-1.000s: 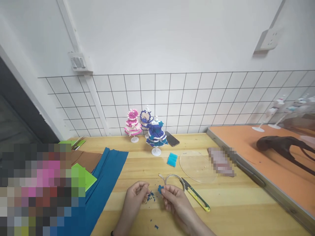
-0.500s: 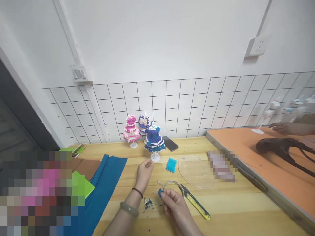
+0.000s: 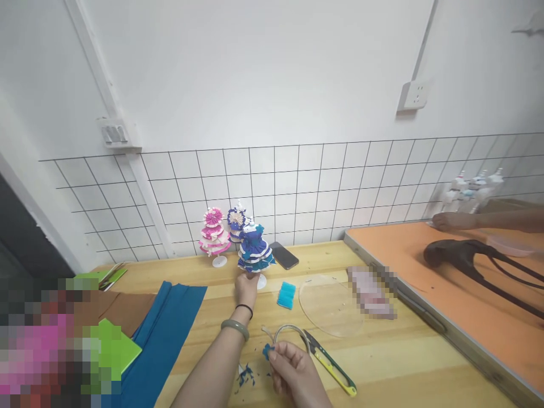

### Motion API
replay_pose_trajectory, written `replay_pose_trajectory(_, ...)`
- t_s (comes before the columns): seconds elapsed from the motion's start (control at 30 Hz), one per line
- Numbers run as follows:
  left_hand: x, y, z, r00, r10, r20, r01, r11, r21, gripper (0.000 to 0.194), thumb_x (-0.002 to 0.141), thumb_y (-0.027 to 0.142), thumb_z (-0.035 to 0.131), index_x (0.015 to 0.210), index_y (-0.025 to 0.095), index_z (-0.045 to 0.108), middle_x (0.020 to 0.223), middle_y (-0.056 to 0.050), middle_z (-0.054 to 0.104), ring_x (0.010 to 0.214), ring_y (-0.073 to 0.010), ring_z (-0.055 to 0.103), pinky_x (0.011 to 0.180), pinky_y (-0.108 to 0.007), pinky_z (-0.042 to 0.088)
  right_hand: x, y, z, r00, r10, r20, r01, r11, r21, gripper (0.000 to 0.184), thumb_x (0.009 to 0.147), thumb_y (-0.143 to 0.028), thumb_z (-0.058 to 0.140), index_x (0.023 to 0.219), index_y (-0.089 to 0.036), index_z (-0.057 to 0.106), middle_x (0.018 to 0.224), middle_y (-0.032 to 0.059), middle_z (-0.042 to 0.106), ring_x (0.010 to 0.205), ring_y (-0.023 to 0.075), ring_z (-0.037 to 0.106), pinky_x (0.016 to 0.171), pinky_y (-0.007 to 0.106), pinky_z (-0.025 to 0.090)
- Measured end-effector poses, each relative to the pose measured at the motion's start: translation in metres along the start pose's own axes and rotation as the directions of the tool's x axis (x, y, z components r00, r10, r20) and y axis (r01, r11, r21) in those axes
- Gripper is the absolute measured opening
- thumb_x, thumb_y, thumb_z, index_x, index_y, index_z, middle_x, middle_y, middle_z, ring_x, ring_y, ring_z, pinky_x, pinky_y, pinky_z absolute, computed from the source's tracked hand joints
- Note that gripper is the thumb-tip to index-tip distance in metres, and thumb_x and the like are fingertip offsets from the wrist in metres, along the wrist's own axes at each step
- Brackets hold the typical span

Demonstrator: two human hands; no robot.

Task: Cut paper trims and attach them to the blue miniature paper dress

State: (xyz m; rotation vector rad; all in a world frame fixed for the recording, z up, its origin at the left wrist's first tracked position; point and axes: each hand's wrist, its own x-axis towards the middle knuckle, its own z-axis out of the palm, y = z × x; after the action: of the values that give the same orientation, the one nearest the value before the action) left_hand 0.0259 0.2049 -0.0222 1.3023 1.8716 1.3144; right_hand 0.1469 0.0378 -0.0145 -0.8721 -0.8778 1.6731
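Left hand [image 3: 246,288]: at white stand [image 3: 261,281] beneath ruffled blue-and-white miniature dress [image 3: 254,249]; closure hidden, cannot tell.
Right hand [image 3: 293,371]: pinching small blue fabric piece [image 3: 266,351] above pale wooden desk [image 3: 382,362].
Handling: apparently light pinch, stand kept upright.

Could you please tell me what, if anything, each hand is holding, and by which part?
The right hand pinches a small blue piece by its edge. The left hand is just below the blue dress; any grip there is hidden.
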Motion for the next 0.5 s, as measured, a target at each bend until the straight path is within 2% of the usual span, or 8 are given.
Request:
replay_pose_trajectory(0.13, -0.001, 0.0, -0.008, 0.994, 0.049, 0.096, -0.051, 0.998, 0.025, 0.028, 0.082, 0.029, 0.049, 0.107, 0.016, 0.051, 0.108, -0.007, 0.054, 0.091, -0.0194, 0.055, 0.075, -0.038, 0.047, 0.0, -0.002, 0.0, 1.0, -0.009, 0.003, 0.009, 1.0, 0.001, 0.041, 0.053, -0.05, 0.072, 0.059, -0.014, 0.053, 0.038, -0.0074, 0.044, 0.028, 0.0021, 0.031, 0.032, 0.016, 0.019)
replay_pose_trajectory(0.27, -0.01, 0.0, -0.025, 0.986, 0.078, 0.146, -0.084, 0.996, 0.04, 0.028, 0.082, 0.028, 0.049, 0.107, 0.016, 0.051, 0.108, -0.007, 0.054, 0.091, -0.0191, 0.055, 0.076, -0.039, 0.047, -0.001, -0.004, 0.0, 1.0, -0.018, -0.026, 0.017, 1.0, -0.006, 0.039, 0.054, -0.049, 0.072, 0.061, -0.014, 0.054, 0.037, -0.0078, 0.044, 0.029, 0.0024, 0.032, 0.034, 0.016, 0.02)
replay_pose_trajectory(0.5, -0.041, 0.011, -0.054, 0.973, 0.075, 0.22, -0.074, 0.997, -0.012, 0.027, 0.083, 0.029, 0.048, 0.108, 0.018, 0.051, 0.111, -0.007, 0.053, 0.092, -0.019, 0.055, 0.077, -0.038, 0.047, -0.003, -0.005, 0.002, 0.999, -0.013, -0.053, 0.011, 0.999, -0.035, 0.04, 0.052, -0.048, 0.073, 0.06, -0.014, 0.054, 0.038, -0.0075, 0.045, 0.031, 0.0033, 0.033, 0.035, 0.016, 0.02)
